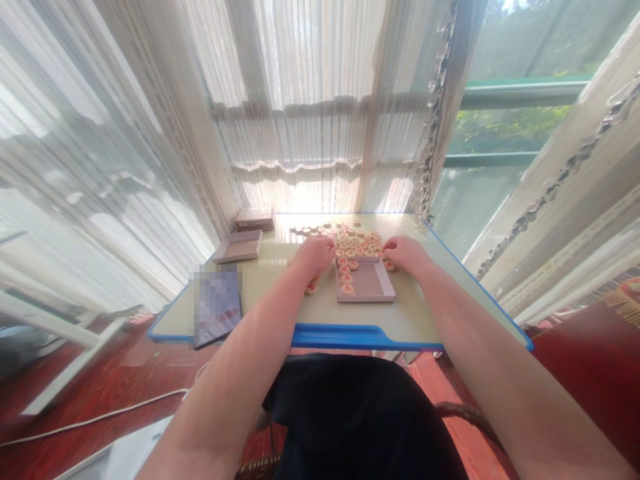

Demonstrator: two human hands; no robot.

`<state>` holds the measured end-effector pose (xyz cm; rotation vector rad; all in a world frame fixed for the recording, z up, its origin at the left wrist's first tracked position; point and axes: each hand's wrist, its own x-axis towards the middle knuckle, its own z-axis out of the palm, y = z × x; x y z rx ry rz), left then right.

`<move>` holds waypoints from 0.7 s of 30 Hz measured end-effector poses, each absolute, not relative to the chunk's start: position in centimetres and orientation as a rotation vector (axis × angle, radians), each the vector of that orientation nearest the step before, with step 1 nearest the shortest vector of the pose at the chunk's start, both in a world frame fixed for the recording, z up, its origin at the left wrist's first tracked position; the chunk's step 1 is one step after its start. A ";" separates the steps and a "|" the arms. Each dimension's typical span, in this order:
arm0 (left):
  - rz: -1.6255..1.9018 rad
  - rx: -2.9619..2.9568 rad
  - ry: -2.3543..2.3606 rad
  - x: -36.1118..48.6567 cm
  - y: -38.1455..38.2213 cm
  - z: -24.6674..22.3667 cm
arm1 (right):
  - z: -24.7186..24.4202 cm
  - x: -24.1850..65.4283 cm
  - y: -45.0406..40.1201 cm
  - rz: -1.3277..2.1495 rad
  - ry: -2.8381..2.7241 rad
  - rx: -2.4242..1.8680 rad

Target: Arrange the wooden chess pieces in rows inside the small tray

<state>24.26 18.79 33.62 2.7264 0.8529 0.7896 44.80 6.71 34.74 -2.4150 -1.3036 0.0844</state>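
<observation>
Round wooden Chinese chess pieces (357, 250) with red characters crowd the table behind a shallow open box tray (367, 288). Inside the tray, several pieces (345, 278) lie flat in a column along its left wall, with one more beside the top. My left hand (316, 252) is over the pieces left of the tray, its fingers curled together. Right of the cluster, my right hand (403, 251) has thumb and fingers pinched close to the pieces at that edge. Whatever either hand holds is too small to make out. A loose piece (311, 288) shows below my left hand.
A second shallow tray (239, 247) lies at the table's left, with a flat stacked box (255, 218) behind it. A tablet (220, 307) rests at the front left corner. The table (320, 315) has a blue raised edge; sheer curtains (300, 133) hang behind.
</observation>
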 end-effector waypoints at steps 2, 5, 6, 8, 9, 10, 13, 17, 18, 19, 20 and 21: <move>0.793 2.727 0.847 24.2 18.8 33.6 | 34.9 44.8 6.6 0.095 -1.254 -2.410; 0.802 2.725 0.850 24.1 18.8 33.6 | 35.3 45.1 6.4 0.150 -1.074 -2.390; 0.801 2.723 0.857 24.1 18.9 33.6 | 35.4 45.2 6.3 0.173 -1.019 -2.401; 0.790 2.725 0.867 24.1 18.9 33.6 | 35.5 45.5 6.2 0.231 -0.970 -2.473; 0.785 2.729 0.867 24.1 18.9 33.6 | 35.5 45.6 6.2 0.261 -0.979 -2.519; 0.784 2.735 0.864 24.1 18.9 33.6 | 35.4 45.7 6.3 0.283 -1.008 -2.559; 0.791 2.747 0.848 24.1 19.0 33.5 | 35.1 45.7 6.5 0.234 -1.137 -2.579; 0.793 2.741 0.852 24.1 19.0 33.5 | 35.0 45.3 6.5 0.098 -1.211 -2.528; 0.791 2.743 0.852 24.1 19.0 33.6 | 35.0 45.2 6.5 0.074 -1.216 -2.522; 0.787 2.746 0.850 24.1 19.0 33.6 | 35.2 45.1 6.4 0.050 -1.220 -2.517; 0.785 2.750 0.848 24.1 18.9 33.6 | 35.4 45.0 6.2 0.032 -1.225 -2.511; 0.783 2.754 0.846 24.1 18.9 33.6 | 35.6 44.8 6.1 0.033 -1.238 -2.507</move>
